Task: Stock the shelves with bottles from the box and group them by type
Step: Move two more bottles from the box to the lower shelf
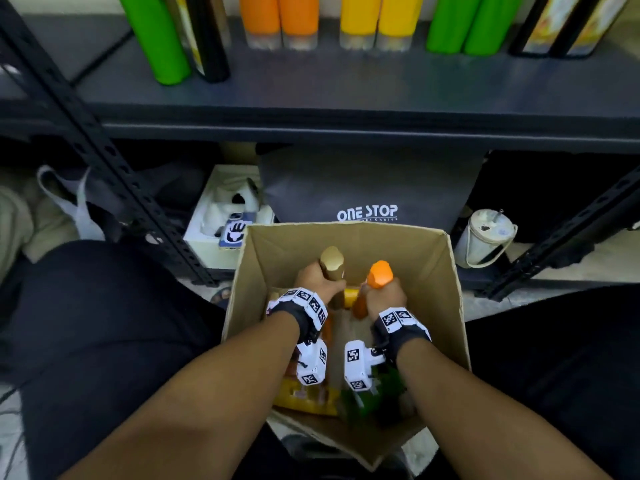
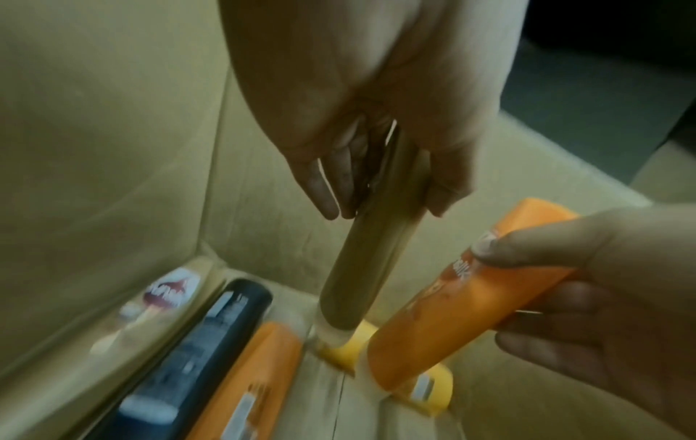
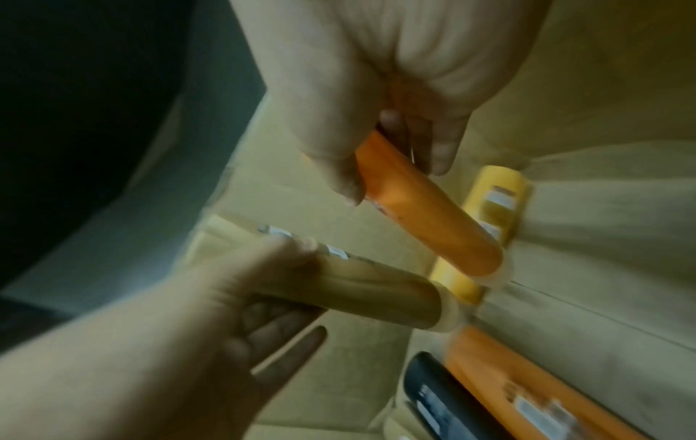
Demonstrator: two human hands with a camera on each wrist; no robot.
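Observation:
Inside the open cardboard box (image 1: 433, 271) my left hand (image 1: 317, 280) grips a gold bottle (image 1: 332, 263) near its top, and the bottle stands almost upright (image 2: 357, 268). My right hand (image 1: 384, 296) grips an orange bottle (image 1: 379, 273), tilted (image 3: 433, 214) beside the gold one. On the box floor lie a yellow bottle (image 3: 493, 208), an orange bottle (image 2: 248, 381), a black bottle (image 2: 203, 351) and a green one (image 1: 374, 396). On the shelf (image 1: 346, 95) above stand green (image 1: 156, 39), black (image 1: 207, 36), orange (image 1: 280, 19) and yellow (image 1: 381, 19) bottles in groups.
A slanted black shelf post (image 1: 114, 168) runs down the left. Under the shelf sit a dark "ONE STOP" bag (image 1: 367, 188), a white box with a phone (image 1: 235, 230), a cloth bag (image 1: 69, 202) and a lidded cup (image 1: 485, 237). My legs flank the box.

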